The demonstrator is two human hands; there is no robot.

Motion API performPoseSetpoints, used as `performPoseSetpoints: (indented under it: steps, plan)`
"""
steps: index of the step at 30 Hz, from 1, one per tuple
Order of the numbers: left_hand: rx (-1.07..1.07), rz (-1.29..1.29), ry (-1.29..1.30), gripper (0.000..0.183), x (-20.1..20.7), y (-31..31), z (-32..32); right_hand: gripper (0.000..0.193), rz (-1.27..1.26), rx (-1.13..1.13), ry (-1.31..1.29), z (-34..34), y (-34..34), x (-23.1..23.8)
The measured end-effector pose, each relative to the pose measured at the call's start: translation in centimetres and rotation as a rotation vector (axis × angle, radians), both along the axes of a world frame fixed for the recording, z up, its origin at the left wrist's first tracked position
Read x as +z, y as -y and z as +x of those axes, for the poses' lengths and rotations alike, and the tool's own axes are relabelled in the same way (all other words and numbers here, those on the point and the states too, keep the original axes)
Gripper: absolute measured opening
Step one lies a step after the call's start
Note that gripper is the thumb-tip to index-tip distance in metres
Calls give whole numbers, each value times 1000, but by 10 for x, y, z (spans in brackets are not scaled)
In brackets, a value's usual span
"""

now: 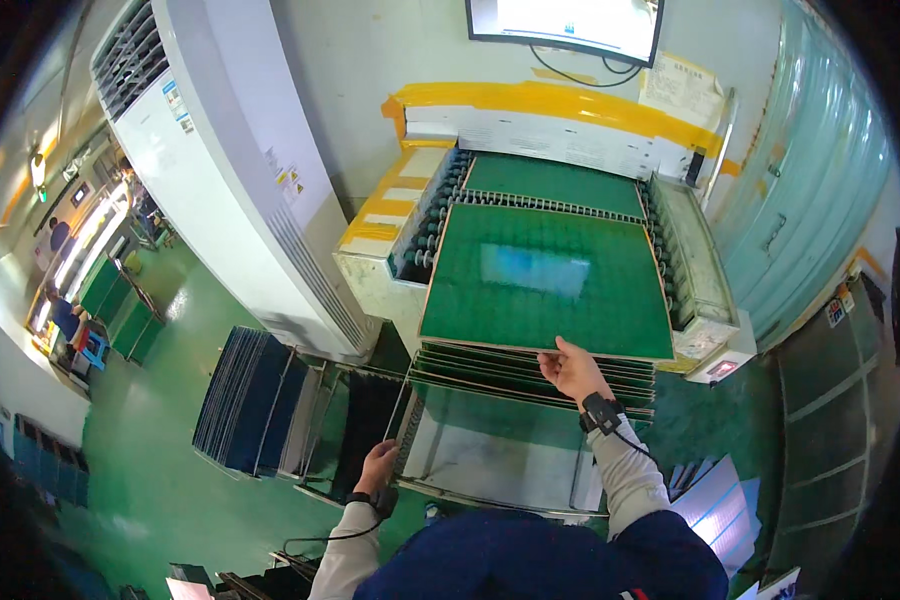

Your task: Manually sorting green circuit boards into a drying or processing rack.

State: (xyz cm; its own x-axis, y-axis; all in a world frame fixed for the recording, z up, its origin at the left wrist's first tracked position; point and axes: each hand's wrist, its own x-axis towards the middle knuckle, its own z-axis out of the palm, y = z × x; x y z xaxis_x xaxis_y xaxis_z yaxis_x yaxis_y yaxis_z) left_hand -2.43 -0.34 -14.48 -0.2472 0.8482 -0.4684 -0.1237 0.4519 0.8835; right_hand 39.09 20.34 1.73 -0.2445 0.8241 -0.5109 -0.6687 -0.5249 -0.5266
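A large glossy green panel lies on the roller conveyor, and its near edge juts out over a rack. My right hand pinches that near edge, right of its middle. A second green panel rests behind it on the rollers. Below, the metal rack holds several green panels standing side by side in its far part. My left hand is closed on the left side of this rack, though its fingertips are partly hidden. A dark strap with a cable circles each wrist.
To the left stands another rack of dark panels, beside a tall white air conditioner. A monitor hangs above the conveyor. Clear plastic curtain and a grey cabinet are at right. Sheets lean by my right arm.
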Motion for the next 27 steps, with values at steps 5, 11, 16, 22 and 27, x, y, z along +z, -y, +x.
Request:
performPoseSetpoints:
  steps: [5,11,16,22,27]
  plan:
    - [-28,26,5,42,-2,-1,-1,21,57,-56,-33,-2,-14,-9]
    - [-34,18,-2,42,-6,-2,-1,21,59,-70,-34,-6,-31,-6]
    - [-9,-24,17,41,-7,0,-3,23,67,-33,-25,-7,-42,-13]
    - [17,4,126,42,2,-1,3,24,73,-29,-18,-4,-50,-17]
    - [14,12,72,43,-16,3,-6,25,88,-6,-11,-9,-54,-11]
